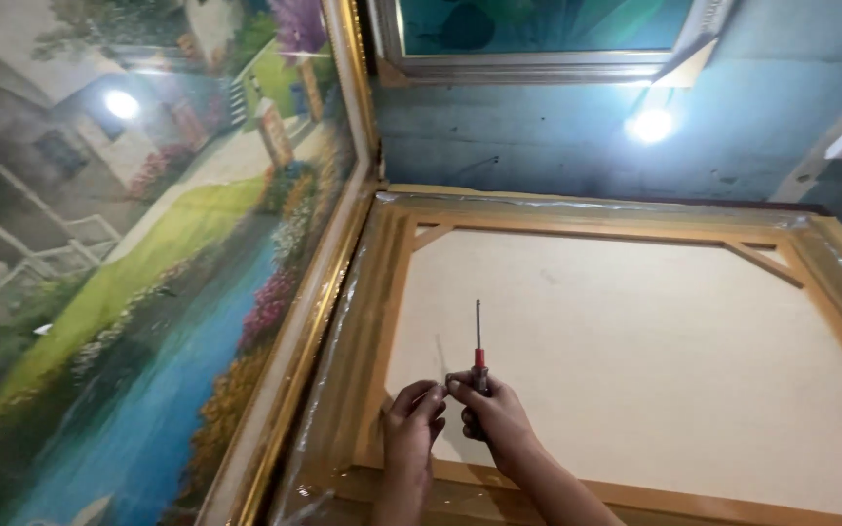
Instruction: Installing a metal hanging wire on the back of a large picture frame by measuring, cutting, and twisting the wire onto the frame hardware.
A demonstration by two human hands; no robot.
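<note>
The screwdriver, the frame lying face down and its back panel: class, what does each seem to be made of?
Screwdriver: thin grey shaft, likely metal, with a red collar, probably plastic; the right hand hides the handle.
Frame: pale bare wood, by its grain and corner braces, under shiny clear film, seemingly plastic.
Back panel: matt cream sheet, perhaps canvas or board.

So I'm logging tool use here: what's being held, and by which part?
The right hand holds a screwdriver by its handle, shaft pointing up. The left hand meets it there.
</note>
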